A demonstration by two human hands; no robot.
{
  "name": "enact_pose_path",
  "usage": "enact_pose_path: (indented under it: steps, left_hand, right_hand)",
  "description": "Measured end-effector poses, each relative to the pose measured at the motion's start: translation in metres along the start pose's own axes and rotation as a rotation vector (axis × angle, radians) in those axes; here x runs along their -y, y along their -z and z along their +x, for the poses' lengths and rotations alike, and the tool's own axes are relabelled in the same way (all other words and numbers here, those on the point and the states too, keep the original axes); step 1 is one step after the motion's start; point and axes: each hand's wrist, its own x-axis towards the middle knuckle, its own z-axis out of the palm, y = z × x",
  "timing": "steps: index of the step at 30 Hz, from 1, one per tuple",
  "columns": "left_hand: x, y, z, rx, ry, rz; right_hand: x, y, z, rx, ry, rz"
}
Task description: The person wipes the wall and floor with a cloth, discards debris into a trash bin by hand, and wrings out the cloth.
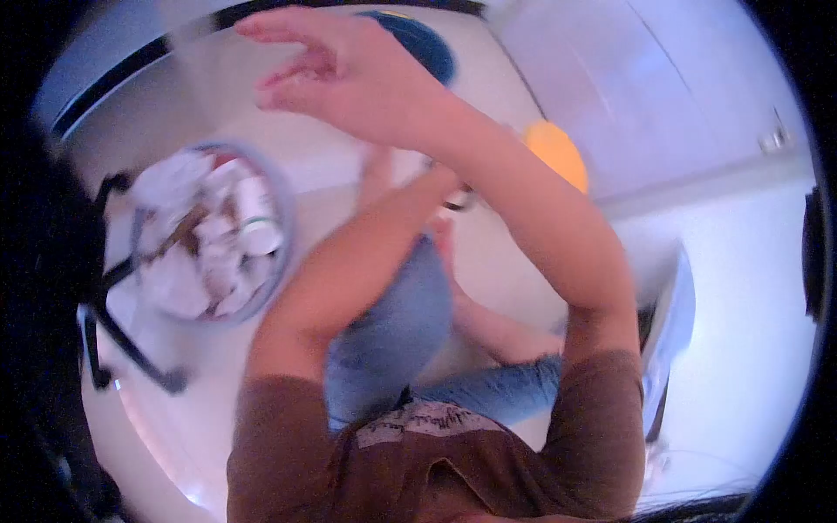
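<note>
My right hand (344, 78) is raised at the upper left, held above and across my left forearm. Its fingers are apart and curved, and nothing shows between them. My left forearm (375, 235) reaches up and right, and my left hand is hidden behind my right forearm. Close to where the arms cross is a small dark curved thing (456, 205), too blurred to name. An orange-yellow rounded thing (558, 152) shows just beyond my right forearm; whether my left hand touches it I cannot tell. My bare foot (445, 248) and bent legs are below the arms.
A round bin (286, 218) full of crumpled white paper and other waste stands at the left. Black legs of a piece of furniture (144, 344) are beside it. A dark blue round thing (427, 48) lies beyond my right hand. A pale panel (645, 87) stands at upper right.
</note>
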Motion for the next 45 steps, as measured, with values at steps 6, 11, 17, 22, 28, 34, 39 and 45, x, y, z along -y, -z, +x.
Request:
enact_pose_path:
  steps: [6, 11, 17, 22, 28, 34, 39, 45]
  left_hand:
    - [0.020, 0.027, 0.003, -0.106, -0.095, -0.664]
    - [-0.037, 0.036, -0.011, -0.115, 0.276, -0.417]
    - [-0.035, 0.023, -0.004, -0.093, 0.269, -0.376]
    - [-0.031, 0.015, 0.004, -0.054, 0.198, -0.282]
    - [-0.038, 0.010, 0.009, -0.007, 0.189, -0.329]
    - [-0.039, 0.014, 0.002, -0.036, 0.212, -0.366]
    - [-0.034, 0.021, -0.003, -0.056, 0.227, -0.335]
    - [-0.031, 0.021, -0.002, -0.051, 0.216, -0.325]
  right_hand:
    - [-0.052, 0.124, -0.125, -0.526, -0.328, 0.008]
    - [-0.215, 0.130, -0.346, -0.465, -0.908, -0.364]
    - [-0.265, 0.068, -0.426, -0.059, -0.867, -0.787]
    - [-0.276, 0.060, -0.409, 0.076, -0.668, -0.740]
    - [-0.298, 0.045, -0.417, 0.051, -0.854, -0.718]
    - [-0.277, 0.058, -0.436, 0.035, -0.882, -0.729]
    - [-0.273, 0.056, -0.427, -0.120, -1.120, -0.786]
    - [-0.307, 0.060, -0.409, -0.176, -1.368, -0.810]
